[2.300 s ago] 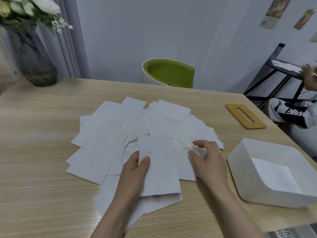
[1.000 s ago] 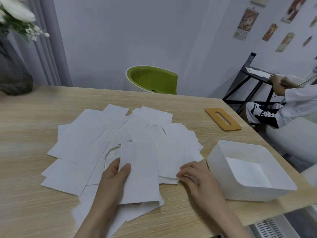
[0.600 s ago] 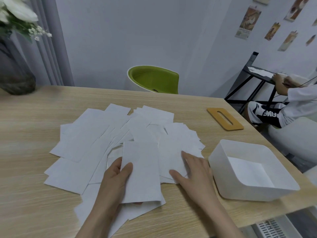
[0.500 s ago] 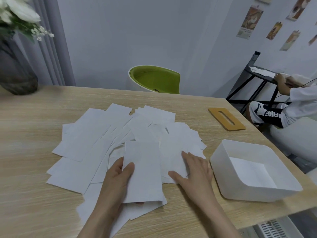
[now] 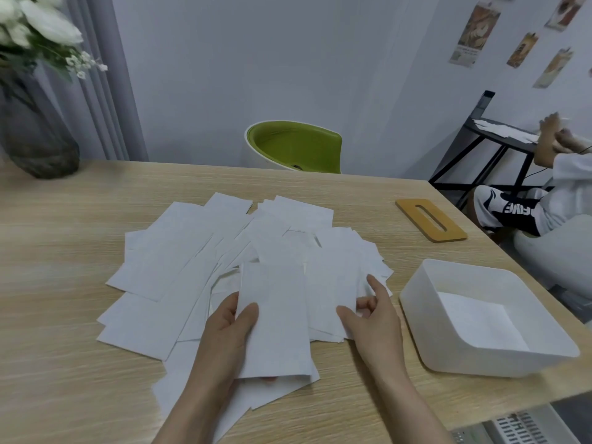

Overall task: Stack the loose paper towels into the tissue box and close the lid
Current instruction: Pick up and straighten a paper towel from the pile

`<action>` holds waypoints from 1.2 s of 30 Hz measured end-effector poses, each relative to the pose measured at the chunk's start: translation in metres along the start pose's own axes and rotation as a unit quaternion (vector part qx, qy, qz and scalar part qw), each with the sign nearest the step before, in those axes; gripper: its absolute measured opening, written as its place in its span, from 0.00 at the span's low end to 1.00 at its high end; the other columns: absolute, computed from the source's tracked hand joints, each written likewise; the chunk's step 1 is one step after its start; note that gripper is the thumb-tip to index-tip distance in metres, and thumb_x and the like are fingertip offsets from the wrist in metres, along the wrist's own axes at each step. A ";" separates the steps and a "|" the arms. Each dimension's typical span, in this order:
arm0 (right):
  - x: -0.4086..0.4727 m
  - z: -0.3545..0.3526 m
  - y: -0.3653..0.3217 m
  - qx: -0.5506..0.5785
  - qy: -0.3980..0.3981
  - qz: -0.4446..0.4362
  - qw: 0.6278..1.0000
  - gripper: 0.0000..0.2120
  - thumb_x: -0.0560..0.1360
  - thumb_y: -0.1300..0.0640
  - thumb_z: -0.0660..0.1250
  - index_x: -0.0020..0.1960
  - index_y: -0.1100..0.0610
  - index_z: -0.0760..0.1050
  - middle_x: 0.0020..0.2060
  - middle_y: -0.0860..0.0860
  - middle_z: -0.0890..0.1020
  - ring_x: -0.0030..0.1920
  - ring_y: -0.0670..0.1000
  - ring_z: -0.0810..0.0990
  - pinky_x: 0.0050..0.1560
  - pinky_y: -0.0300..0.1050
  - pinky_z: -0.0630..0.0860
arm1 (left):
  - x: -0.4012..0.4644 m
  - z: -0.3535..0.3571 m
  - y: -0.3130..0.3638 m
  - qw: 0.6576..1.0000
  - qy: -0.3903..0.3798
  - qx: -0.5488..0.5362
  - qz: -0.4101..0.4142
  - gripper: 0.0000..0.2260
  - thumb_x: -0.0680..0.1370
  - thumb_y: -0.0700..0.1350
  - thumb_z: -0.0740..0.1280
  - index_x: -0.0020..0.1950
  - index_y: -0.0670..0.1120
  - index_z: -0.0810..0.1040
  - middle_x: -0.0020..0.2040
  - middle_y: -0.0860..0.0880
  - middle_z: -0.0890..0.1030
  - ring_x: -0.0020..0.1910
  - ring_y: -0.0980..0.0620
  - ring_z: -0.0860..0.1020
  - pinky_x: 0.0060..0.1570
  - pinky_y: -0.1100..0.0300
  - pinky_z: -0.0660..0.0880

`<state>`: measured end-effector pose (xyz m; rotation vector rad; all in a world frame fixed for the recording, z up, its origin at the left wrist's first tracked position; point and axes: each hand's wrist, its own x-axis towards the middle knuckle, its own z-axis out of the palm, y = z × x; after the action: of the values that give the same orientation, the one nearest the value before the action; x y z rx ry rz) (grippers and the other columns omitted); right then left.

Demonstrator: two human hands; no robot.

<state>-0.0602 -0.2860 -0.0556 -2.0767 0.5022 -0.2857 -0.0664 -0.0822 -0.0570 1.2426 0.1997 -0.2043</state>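
Several loose white paper towels lie fanned out over the middle of the wooden table. My left hand holds a small stack of towels, thumb on top and fingers under it. My right hand pinches the near edge of another towel in the pile, just right of that stack. The white tissue box stands open at the right with a towel on its bottom. Its wooden lid with a slot lies flat farther back on the right.
A dark glass vase with white flowers stands at the table's far left corner. A green chair is behind the table. Another person sits at the right beside a black rack. The table's right edge runs close past the box.
My right hand went from lying flat on the pile to pinching a towel's near edge. The left hand has kept its stack in place. The view shifted slightly.
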 end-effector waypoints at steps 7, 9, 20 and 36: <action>0.010 -0.008 -0.005 0.009 -0.001 0.052 0.999 0.02 0.73 0.54 0.71 0.45 0.50 0.80 0.38 0.46 0.83 0.44 0.48 0.81 0.49 0.52 0.77 | 0.000 0.000 0.001 1.000 0.000 0.009 -0.003 0.07 0.81 0.41 0.62 0.56 0.45 0.79 0.42 0.39 0.84 0.34 0.37 0.82 0.25 0.46 0.77; 0.013 -0.010 -0.004 0.012 0.010 0.044 0.999 0.02 0.74 0.55 0.70 0.44 0.52 0.81 0.37 0.47 0.83 0.44 0.48 0.81 0.47 0.50 0.76 | 0.000 0.000 0.001 1.000 0.001 0.010 -0.004 0.07 0.81 0.41 0.62 0.56 0.45 0.79 0.42 0.40 0.84 0.34 0.37 0.82 0.25 0.47 0.77; -0.003 -0.018 -0.023 0.295 -0.084 0.144 0.941 0.05 0.75 0.58 0.69 0.48 0.60 0.79 0.20 0.48 0.71 0.18 0.44 0.63 0.19 0.34 0.59 | 0.000 0.001 0.002 1.000 0.003 0.015 -0.004 0.08 0.82 0.42 0.60 0.55 0.48 0.78 0.42 0.44 0.84 0.35 0.40 0.83 0.23 0.50 0.77; -0.011 -0.026 -0.045 0.380 -0.148 0.108 0.907 0.07 0.67 0.52 0.71 0.42 0.54 0.83 0.24 0.53 0.66 0.17 0.43 0.60 0.18 0.33 0.56 | 0.002 0.000 -0.002 1.000 0.000 -0.003 0.006 0.09 0.82 0.42 0.59 0.55 0.48 0.78 0.41 0.40 0.83 0.31 0.36 0.81 0.23 0.49 0.76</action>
<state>-0.0696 -0.2794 -0.0037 -1.2562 0.3503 -0.0164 -0.0650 -0.0826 -0.0598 1.2373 0.1928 -0.1924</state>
